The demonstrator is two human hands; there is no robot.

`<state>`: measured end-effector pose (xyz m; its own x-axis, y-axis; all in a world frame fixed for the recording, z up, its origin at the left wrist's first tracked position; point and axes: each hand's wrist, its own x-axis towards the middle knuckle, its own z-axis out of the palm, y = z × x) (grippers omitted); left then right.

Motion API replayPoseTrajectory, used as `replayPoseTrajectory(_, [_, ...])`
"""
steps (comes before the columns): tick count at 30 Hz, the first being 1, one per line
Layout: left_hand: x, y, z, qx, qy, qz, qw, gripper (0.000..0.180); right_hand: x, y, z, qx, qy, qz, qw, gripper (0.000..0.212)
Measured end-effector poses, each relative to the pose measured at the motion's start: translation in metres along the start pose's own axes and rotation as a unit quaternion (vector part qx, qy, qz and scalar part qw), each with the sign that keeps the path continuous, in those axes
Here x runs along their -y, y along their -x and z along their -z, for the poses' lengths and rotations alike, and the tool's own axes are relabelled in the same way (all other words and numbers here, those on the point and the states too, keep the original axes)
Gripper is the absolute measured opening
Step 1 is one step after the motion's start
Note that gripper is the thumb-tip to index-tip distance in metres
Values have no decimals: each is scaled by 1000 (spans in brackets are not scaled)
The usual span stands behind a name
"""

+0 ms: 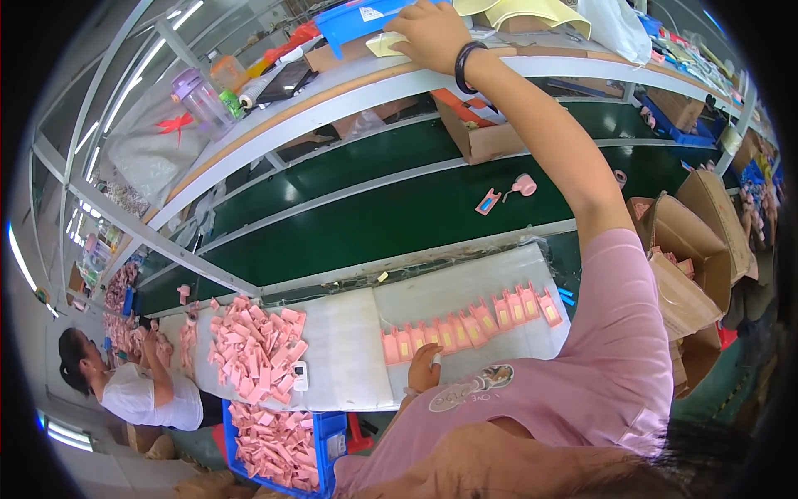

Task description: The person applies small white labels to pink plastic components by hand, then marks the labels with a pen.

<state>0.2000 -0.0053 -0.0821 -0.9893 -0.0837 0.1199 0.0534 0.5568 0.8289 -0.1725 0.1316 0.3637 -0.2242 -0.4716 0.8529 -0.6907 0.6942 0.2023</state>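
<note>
My right hand (430,35) is raised to the shelf over the bench, its fingers closed on the edge of a pale yellow sheet (384,45) beside a blue bin (353,23). Down at the bench, my left hand (425,368) lies at the near side of a row of pink plastic parts (465,329), fingers stretched towards them. A small white piece shows at one of its fingers; whether it is tape or something held, I cannot tell. Several parts in the row bear pale yellow rectangles.
Loose pink parts form a heap (258,348) on the left, with more in a blue crate (328,449) below. A co-worker (137,387) sits far left. Open cardboard boxes (694,249) stand right. The shelf edge (332,98) crosses above the green surface (349,212).
</note>
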Motion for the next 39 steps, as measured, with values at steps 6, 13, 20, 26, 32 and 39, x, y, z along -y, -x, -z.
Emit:
replayPoseTrajectory(6, [-29, -33, 44, 43, 19, -50, 998, 39, -15, -9, -33, 16, 81, 4, 997, 15])
replayPoseTrajectory(13, [-187, -168, 173, -111, -101, -335, 930, 38, -39, -2, -24, -14, -3, 36, 999, 17])
replayPoseTrajectory(20, [-296, -331, 216, -342, -234, -470, 780, 37, -37, 0, -11, -65, -202, 95, 973, 10])
replayPoseTrajectory(26, [-316, -386, 178, -368, -166, -451, 796, 29, -43, 5, -15, -92, -216, 112, 966, 11])
replayPoseTrajectory(32, [-322, -398, 173, -420, -112, -465, 771, 15, -40, 11, -19, -80, -318, 13, 945, 13])
replayPoseTrajectory(39, [-316, -391, 188, -357, -47, -449, 818, 16, -40, 16, -15, -82, -271, 5, 959, 14])
